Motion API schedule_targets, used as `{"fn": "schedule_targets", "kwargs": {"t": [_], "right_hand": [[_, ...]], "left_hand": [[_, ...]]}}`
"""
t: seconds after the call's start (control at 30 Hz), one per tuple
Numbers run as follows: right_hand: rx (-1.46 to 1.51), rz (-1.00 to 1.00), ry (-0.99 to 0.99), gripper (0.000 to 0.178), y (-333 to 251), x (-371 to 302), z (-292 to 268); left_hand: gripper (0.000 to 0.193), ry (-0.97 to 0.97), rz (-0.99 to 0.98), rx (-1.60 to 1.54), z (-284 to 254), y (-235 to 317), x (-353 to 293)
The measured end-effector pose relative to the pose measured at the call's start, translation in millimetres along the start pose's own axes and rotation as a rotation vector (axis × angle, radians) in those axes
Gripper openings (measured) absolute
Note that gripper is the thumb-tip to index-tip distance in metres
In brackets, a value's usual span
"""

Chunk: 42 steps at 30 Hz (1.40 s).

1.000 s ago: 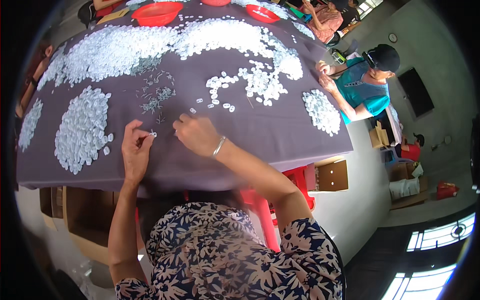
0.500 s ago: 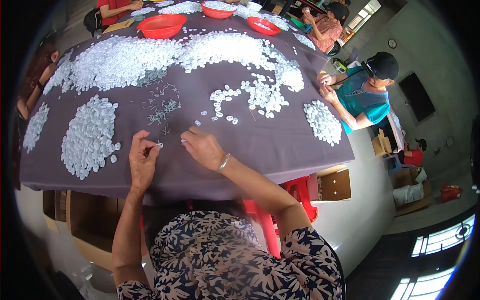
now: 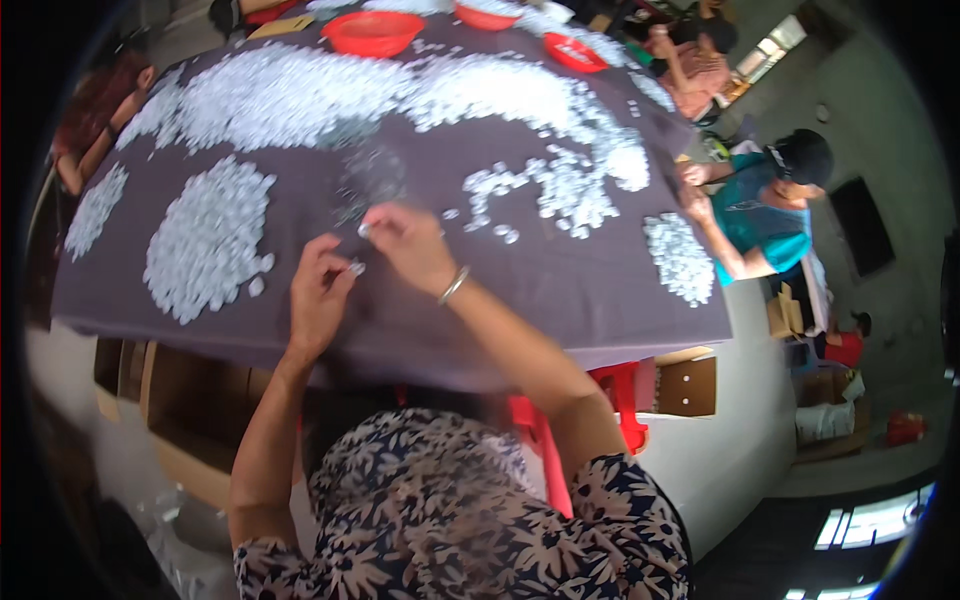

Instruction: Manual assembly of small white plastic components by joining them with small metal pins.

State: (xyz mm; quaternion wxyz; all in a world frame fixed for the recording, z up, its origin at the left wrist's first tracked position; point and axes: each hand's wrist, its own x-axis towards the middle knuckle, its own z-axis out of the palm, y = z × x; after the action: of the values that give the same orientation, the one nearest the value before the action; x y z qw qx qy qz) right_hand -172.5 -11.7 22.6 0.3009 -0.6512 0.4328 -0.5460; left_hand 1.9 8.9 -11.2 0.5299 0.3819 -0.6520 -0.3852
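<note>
Over the near part of the table, my left hand [image 3: 320, 290] pinches a small white plastic piece [image 3: 356, 270] between thumb and fingertips. Just ahead of it and to its right, my right hand [image 3: 408, 248] has thumb and finger pressed together on another small white piece [image 3: 364, 230]. Motion blur hides the detail of both pieces. Beyond the right fingertips lies a scatter of thin grey metal pins [image 3: 372, 175]. A few loose white oval pieces [image 3: 506, 234] rest to the right of my right hand. Left of my left hand is a heap of the same pieces [image 3: 207, 240].
A long bank of white pieces [image 3: 290, 95] spreads across the dark tablecloth [image 3: 440, 335]. Red plastic basins [image 3: 372, 36] stand at the far side. A co-worker in teal [image 3: 765, 215] sits at the right edge by a smaller heap [image 3: 680, 258]. Cardboard boxes [image 3: 195, 420] stand below the table.
The whole view has shifted, so the table appears farther right and higher. My right hand has come leftward, closer to the pins and my left hand. The left hand keeps its pinch.
</note>
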Motion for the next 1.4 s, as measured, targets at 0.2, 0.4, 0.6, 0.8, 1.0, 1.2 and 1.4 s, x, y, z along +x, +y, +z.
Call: {"fn": "schedule_targets", "kwargs": {"t": [0.2,0.4,0.6,0.8,1.0,1.2,1.4], "right_hand": [[0.471,0.346,-0.147,0.005,17.5,5.6,-6.0],[0.506,0.403,-0.164,0.007,15.0,2.2,-1.2],[0.422,0.350,-0.208,0.007,11.6,-0.8,2.8],[0.389,0.289,-0.215,0.004,16.5,-1.4,2.6],[0.389,0.255,-0.216,0.004,18.3,-1.4,2.4],[0.370,0.274,-0.243,0.006,17.9,-0.7,-0.8],[0.354,0.265,-0.230,0.007,15.3,-1.0,0.3]], "left_hand": [[0.031,-0.024,-0.009,0.006,13.8,-5.9,12.6],[0.044,0.017,-0.133,0.024,6.5,7.0,9.8],[0.047,-0.017,-0.167,0.056,2.1,11.7,7.8],[0.045,-0.032,-0.165,0.051,3.4,13.2,7.3],[0.045,-0.028,-0.161,0.057,4.1,13.7,7.2],[0.044,-0.024,-0.133,0.053,4.5,12.4,7.5],[0.045,-0.041,-0.179,0.042,3.6,13.3,7.5]]}}
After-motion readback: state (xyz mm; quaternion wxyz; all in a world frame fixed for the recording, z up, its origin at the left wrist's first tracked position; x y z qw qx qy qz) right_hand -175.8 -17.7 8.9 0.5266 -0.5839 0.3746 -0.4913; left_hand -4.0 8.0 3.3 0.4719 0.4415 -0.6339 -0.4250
